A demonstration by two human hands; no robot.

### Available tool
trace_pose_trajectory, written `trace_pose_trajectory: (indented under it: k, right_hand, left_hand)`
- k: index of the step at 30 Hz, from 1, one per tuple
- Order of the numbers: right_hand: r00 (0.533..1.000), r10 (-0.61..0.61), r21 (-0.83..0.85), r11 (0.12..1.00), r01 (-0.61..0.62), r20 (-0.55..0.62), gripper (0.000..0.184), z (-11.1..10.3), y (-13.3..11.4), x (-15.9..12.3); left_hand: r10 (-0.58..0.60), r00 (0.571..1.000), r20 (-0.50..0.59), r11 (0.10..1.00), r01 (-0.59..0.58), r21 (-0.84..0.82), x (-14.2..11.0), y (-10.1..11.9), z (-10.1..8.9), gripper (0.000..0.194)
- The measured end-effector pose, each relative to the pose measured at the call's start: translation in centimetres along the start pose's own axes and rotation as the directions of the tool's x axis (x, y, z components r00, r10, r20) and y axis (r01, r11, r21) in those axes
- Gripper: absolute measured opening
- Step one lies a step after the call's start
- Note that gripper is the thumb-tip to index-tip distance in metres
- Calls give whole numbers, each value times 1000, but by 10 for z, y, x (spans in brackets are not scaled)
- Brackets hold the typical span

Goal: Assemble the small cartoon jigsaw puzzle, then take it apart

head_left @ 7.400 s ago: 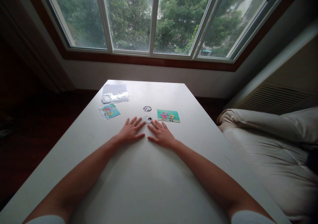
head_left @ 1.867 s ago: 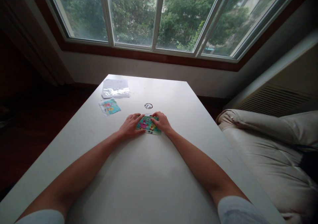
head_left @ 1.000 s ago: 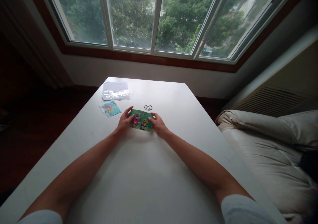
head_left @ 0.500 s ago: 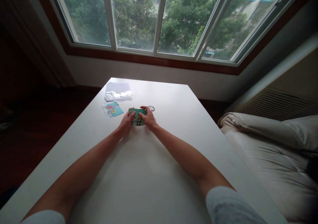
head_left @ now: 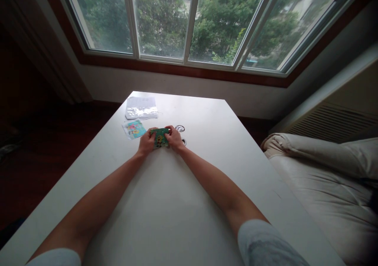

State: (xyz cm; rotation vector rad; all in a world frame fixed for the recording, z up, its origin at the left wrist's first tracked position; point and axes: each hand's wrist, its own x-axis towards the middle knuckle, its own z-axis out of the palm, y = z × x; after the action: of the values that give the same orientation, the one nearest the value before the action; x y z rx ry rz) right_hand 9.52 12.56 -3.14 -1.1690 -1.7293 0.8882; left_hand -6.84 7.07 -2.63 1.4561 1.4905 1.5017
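Note:
Between my two hands, just above the white table (head_left: 165, 203), is a small flat green picture piece (head_left: 160, 137) with a yellow cartoon figure on it. My left hand (head_left: 147, 141) grips its left edge, the thumb lying over the front. Its right edge is pinched by my right hand (head_left: 174, 137). A light blue cartoon picture sheet (head_left: 135, 129) lies to the left of my left hand. Just beyond my right hand rests a dark-rimmed ring-like item (head_left: 180, 128). A second small round item (head_left: 184, 142) is partly hidden by that hand.
A clear plastic sleeve with white paper (head_left: 141, 108) lies at the table's far left corner. Beyond the table is a wall with a wide window (head_left: 186, 63). A beige padded seat (head_left: 319, 179) stands to the right.
The green picture piece has turned slightly and shifted a little left in my hands. My left hand now wraps further round its edge. More of the second round item shows.

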Motion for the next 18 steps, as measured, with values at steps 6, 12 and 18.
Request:
trace_pose_trajectory:
  k: [6, 12, 18]
  right_hand:
    - [1000, 3, -104, 995, -6, -27, 24, 0, -2, -4]
    - [999, -19, -135, 991, 14, -29, 19, 1, -6, -7]
    - [989, -144, -139, 980, 140, -19, 14, 3, -7, -15]
  left_hand:
    - [95, 995, -10, 980, -92, 177, -6, 13, 0, 26]
    - [67, 997, -23, 944, -56, 324, -6, 17, 3, 20]
    - [39, 999, -16, 924, -30, 381, -9, 15, 4, 26]
